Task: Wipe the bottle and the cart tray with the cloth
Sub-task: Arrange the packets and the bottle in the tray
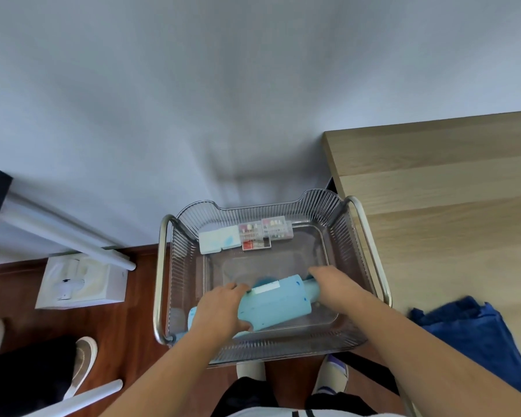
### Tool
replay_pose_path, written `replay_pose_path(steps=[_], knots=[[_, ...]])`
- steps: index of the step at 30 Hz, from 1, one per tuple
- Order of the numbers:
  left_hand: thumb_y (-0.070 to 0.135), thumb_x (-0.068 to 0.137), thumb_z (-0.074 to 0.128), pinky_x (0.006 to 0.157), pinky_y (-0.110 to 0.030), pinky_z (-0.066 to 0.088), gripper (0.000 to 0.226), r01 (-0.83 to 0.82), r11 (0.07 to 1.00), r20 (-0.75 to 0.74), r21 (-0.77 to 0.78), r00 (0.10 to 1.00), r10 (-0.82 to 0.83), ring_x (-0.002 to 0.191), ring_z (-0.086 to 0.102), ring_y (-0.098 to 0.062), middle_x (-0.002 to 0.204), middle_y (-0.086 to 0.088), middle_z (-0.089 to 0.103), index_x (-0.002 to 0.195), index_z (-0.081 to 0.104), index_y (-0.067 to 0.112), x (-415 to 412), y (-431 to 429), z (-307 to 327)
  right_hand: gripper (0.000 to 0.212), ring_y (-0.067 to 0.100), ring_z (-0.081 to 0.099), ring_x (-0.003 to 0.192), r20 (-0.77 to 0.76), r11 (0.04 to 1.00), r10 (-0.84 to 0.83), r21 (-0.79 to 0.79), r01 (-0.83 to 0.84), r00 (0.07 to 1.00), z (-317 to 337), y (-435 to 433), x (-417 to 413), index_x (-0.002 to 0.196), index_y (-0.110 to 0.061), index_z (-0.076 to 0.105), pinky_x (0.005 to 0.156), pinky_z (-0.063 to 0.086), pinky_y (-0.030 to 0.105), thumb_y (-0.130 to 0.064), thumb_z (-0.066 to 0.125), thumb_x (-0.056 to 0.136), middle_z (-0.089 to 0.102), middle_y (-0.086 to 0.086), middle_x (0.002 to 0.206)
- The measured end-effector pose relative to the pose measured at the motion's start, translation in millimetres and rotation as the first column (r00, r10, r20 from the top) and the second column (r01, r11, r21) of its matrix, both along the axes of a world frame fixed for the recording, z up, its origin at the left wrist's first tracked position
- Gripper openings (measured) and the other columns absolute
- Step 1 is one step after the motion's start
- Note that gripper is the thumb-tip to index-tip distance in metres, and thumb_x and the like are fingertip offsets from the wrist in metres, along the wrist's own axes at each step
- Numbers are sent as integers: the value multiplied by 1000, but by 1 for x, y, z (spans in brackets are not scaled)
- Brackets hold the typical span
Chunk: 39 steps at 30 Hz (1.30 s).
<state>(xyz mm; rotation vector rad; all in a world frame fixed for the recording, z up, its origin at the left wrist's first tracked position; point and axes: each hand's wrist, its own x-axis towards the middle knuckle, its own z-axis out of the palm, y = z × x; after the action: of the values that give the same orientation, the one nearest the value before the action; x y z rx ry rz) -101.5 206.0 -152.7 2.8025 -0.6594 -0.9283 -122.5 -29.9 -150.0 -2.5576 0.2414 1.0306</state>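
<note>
Both hands, left [220, 308] and right [334, 285], grip bottle [275, 305] lying in cart tray [337, 224]; far half open.

Clear ribbed plastic on the cart tray [340, 236], glossy and see-through, with a smooth flat floor. Brushed metal tubing on the cart frame [160, 266], dull sheen. Pale blue bottle [274, 305], smooth matt plastic with a white paper-like label. Light wood grain on the table [451, 188], matt. Dark blue cloth [475, 332], soft and creased. Reddish wooden floor [115, 320], polished. Matt painted wall [223, 85].
</note>
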Motion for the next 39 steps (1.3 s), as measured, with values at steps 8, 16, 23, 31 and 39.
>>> replay_pose_path(steps=[8, 16, 23, 31, 39], knots=[[39, 67, 80, 95, -32, 45, 71, -203, 937, -66, -284, 979, 192, 113, 52, -14, 127, 9, 54, 129, 46, 32, 4, -4, 23, 48, 14, 55, 103, 270, 994, 14, 103, -43, 963, 88, -22, 11, 116, -21, 59, 85, 41, 23, -13, 74, 72, 62, -2, 117], [28, 55, 89, 92, -25, 45, 75, -341, 800, -175, -494, 940, 292, 107, 58, -6, 116, 13, 62, 122, 54, 29, 13, -21, 25, 51, 3, 45, 99, 494, 972, -16, 210, -101, 869, 156, -3, 16, 117, -30, 58, 85, 32, 16, -25, 79, 71, 51, -15, 105], [9, 61, 86, 61, 2, 41, 74, -445, 696, -311, -564, 895, 320, 92, 56, 7, 103, 21, 60, 115, 48, 42, 15, -22, 20, 55, 0, 34, 97, 578, 965, 71, 168, -203, 813, 156, 39, 9, 122, -28, 54, 89, 29, 15, -30, 77, 73, 39, -18, 103], [10, 67, 84, 58, -2, 45, 68, -435, 702, -332, -564, 898, 290, 92, 57, 2, 106, 12, 60, 117, 48, 36, 16, -18, 17, 54, 0, 41, 91, 600, 972, -24, 201, -122, 800, 151, 37, 5, 117, -28, 58, 78, 32, 7, -27, 82, 68, 46, -17, 100], [21, 65, 87, 87, -31, 49, 79, -463, 599, -159, -653, 857, 490, 96, 56, -10, 119, 3, 54, 131, 43, 18, -22, -10, 50, 60, 1, 45, 108, 655, 973, -98, 222, -68, 749, 155, 18, -30, 126, -28, 54, 97, 30, 12, -29, 79, 72, 50, -12, 120]])
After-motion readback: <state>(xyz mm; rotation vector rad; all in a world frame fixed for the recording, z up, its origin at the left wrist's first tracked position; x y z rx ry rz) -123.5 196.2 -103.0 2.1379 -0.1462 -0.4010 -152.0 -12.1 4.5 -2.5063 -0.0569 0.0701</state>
